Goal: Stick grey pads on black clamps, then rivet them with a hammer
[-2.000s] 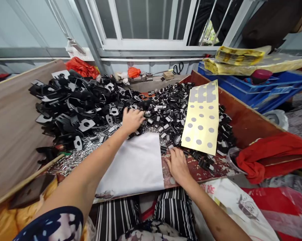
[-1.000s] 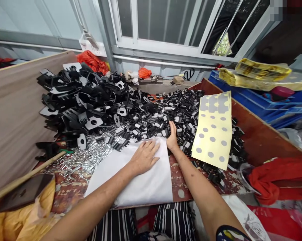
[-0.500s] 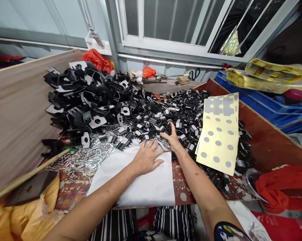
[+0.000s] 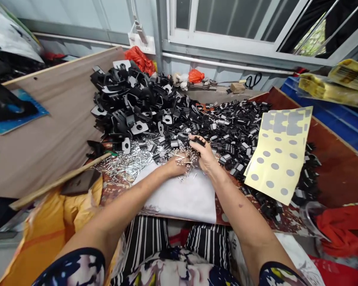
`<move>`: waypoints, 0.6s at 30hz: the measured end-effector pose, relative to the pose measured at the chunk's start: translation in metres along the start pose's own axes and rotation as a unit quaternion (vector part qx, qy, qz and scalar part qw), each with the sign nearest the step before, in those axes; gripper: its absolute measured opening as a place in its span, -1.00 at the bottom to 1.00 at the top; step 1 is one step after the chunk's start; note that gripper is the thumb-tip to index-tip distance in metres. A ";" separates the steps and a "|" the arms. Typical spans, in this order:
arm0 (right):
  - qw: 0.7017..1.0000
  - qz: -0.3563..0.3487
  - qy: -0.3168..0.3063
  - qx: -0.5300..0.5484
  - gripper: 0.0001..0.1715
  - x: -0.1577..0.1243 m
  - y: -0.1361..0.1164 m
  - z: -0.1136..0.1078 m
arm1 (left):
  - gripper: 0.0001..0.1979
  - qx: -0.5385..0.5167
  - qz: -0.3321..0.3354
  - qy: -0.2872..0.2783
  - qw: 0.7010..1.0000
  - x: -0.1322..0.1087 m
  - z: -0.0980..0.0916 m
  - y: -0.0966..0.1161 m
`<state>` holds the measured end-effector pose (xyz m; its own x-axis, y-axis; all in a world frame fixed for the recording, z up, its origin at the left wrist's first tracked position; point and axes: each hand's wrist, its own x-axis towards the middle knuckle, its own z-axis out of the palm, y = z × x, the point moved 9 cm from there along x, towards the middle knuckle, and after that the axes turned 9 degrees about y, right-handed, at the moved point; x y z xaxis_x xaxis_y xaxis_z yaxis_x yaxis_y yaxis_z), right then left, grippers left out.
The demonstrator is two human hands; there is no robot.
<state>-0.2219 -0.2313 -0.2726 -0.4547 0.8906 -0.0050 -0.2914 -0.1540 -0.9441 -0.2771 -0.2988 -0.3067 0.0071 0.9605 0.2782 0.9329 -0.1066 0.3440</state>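
Note:
My left hand (image 4: 176, 165) is curled at the far edge of a white cloth (image 4: 181, 194), with a clump of thin silvery metal pins (image 4: 183, 159) around and over its fingers. A few pins lie loose on the cloth. My right hand (image 4: 207, 155) is just to the right, its fingers closed around a small black plastic part (image 4: 199, 140). Beyond the hands spreads a heap of small black clips (image 4: 235, 123) with grey faces. More pins (image 4: 122, 161) are piled to the left of the cloth.
Larger black plastic pieces (image 4: 137, 103) form a tall heap at back left. Yellow sticker sheets (image 4: 274, 159) with grey dots lie on the right. A wooden stick (image 4: 62, 180) rests at left. Wooden boards (image 4: 62, 103) wall the table; scissors (image 4: 253, 80) lie at the back.
My left hand has gone from lying flat on the cloth to curling among pins at its far edge. My right hand now grips a black part. The view has shifted left.

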 end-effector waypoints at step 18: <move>0.675 -0.318 -0.057 -0.664 -0.70 -0.091 -0.016 -0.032 | -0.82 -0.027 -0.128 -0.165 0.978 -0.044 -0.049 -0.075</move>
<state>-0.1490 -0.2966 -0.2674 -0.6775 0.5455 0.4934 0.5176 0.8302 -0.2072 -0.3648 -0.3459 -0.3003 -0.1004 0.9872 -0.1240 0.8994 0.1433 0.4130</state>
